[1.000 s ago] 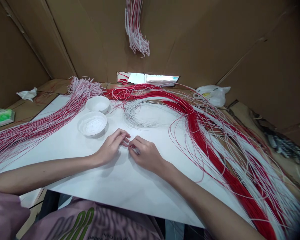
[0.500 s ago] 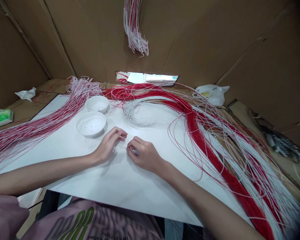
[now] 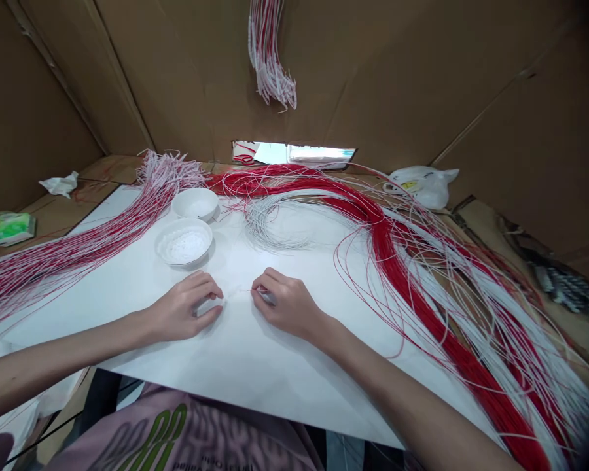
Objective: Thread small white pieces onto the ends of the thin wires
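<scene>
My left hand (image 3: 186, 309) rests on the white sheet (image 3: 255, 366), fingers curled in a pinch; what it holds is too small to make out. My right hand (image 3: 285, 302) lies beside it to the right, fingers pinched on a thin red wire end (image 3: 253, 290) that pokes out to the left. A small gap separates the two hands. Just beyond my left hand stands a white bowl of small white pieces (image 3: 184, 243), with a second white bowl (image 3: 195, 203) behind it.
A thick bundle of red and white wires (image 3: 397, 261) sweeps across the right side. Another bundle (image 3: 69, 252) lies along the left. A coil of white wire (image 3: 269, 226) sits mid-table. Cardboard walls enclose the desk; wires (image 3: 269, 65) hang from above. A plastic bag (image 3: 425, 184) and tissues (image 3: 14, 227) lie at the edges.
My left hand has pulled away from my right hand, moving left and toward me. The right hand has stayed in place with the wire end.
</scene>
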`<move>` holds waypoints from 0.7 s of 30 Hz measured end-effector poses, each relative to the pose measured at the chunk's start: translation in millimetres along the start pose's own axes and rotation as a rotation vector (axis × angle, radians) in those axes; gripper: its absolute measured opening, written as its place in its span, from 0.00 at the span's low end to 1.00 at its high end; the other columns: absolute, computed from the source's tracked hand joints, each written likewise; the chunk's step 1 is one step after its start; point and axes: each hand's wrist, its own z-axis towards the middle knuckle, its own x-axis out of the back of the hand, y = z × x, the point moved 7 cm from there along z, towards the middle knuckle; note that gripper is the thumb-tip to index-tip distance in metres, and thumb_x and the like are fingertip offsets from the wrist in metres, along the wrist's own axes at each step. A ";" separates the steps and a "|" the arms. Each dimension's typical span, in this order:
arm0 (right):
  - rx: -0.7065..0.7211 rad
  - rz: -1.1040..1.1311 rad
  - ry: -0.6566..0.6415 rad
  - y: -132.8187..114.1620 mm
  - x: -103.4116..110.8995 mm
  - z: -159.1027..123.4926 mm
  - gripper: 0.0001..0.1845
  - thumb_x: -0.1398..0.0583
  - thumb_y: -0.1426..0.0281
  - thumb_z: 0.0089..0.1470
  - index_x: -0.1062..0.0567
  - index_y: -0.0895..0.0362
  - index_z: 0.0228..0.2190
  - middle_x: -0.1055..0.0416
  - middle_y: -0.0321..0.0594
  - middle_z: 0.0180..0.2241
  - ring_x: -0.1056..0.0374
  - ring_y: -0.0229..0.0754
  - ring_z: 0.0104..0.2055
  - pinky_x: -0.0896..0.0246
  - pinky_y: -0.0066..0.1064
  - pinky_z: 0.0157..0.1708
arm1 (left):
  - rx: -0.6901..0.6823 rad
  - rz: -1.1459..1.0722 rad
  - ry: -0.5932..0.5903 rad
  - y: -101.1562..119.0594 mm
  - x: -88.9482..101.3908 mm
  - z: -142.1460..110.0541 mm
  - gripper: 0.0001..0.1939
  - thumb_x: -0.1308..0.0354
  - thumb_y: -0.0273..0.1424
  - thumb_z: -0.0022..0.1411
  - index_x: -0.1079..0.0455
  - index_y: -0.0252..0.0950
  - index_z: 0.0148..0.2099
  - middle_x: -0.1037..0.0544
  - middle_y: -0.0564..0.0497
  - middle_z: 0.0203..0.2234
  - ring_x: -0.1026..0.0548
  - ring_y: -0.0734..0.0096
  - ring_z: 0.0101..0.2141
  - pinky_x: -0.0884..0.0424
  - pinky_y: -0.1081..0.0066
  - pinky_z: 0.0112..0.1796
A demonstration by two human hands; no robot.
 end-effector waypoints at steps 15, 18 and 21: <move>0.034 0.133 0.061 -10.1 6.3 0.9 0.06 0.46 0.75 0.59 0.30 0.57 0.32 0.30 0.38 0.30 0.36 0.34 0.28 0.41 0.26 0.28 | 0.077 -0.170 0.013 -8.2 -7.2 6.4 0.10 0.45 0.33 0.65 0.22 0.40 0.40 0.23 0.47 0.33 0.27 0.65 0.36 0.32 0.68 0.37; 0.042 0.160 0.116 -14.8 10.2 1.2 0.06 0.46 0.74 0.60 0.30 0.57 0.32 0.31 0.38 0.30 0.35 0.35 0.28 0.40 0.27 0.28 | 0.246 -0.366 0.039 -12.9 -6.2 8.3 0.09 0.42 0.35 0.63 0.23 0.38 0.38 0.21 0.47 0.32 0.25 0.66 0.34 0.32 0.69 0.35; 0.054 0.188 0.195 -20.6 15.7 -0.1 0.05 0.45 0.74 0.60 0.30 0.56 0.32 0.31 0.37 0.29 0.34 0.35 0.29 0.41 0.27 0.26 | 0.437 -0.724 0.068 -17.9 -13.6 11.0 0.10 0.37 0.38 0.58 0.24 0.36 0.38 0.20 0.48 0.33 0.23 0.65 0.36 0.29 0.69 0.38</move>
